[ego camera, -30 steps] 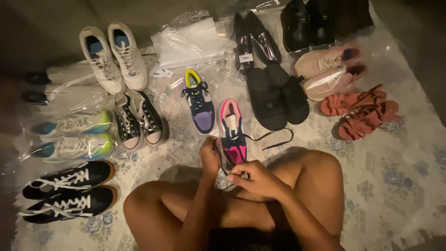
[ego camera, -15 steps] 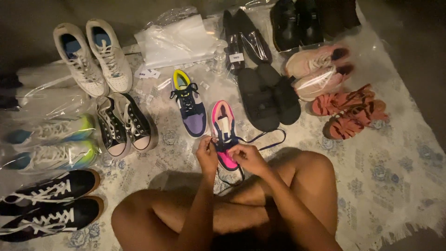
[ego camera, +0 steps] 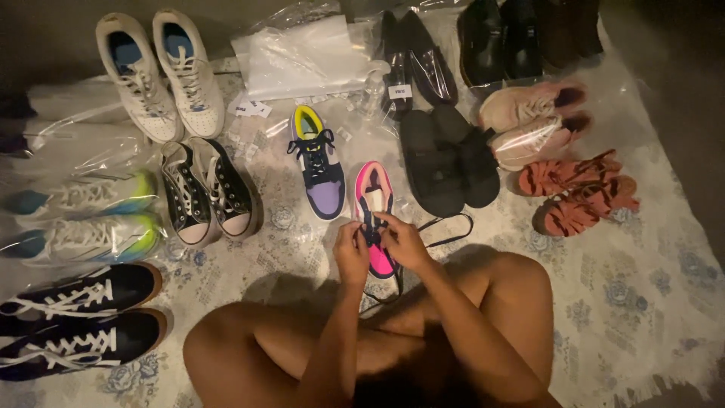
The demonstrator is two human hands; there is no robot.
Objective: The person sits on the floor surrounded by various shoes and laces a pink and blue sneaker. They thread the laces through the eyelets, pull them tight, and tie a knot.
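Note:
A pink sneaker with dark trim [ego camera: 372, 189] lies on the patterned cloth just in front of my crossed legs. Both my hands rest on its laces: my left hand [ego camera: 352, 251] pinches the left side, and my right hand [ego camera: 403, 239] pinches the dark shoelace [ego camera: 445, 227] at the tongue. The lace's loose end loops out to the right on the cloth. The matching sneaker with a purple toe and yellow heel [ego camera: 319, 162] sits just left of it, laced.
Around me lie white sneakers [ego camera: 162, 72], black low-tops [ego camera: 208, 190], bagged green-blue runners [ego camera: 83, 215], black sneakers with white laces [ego camera: 75, 313], black slides [ego camera: 445, 159], pink shoes [ego camera: 529, 121], red sandals [ego camera: 578, 193], dark shoes [ego camera: 521, 34] and plastic bags [ego camera: 298, 53].
My hands and the pink sneaker sit higher in view as the camera tilted down and left. My fingers shifted along the lace toward the tongue.

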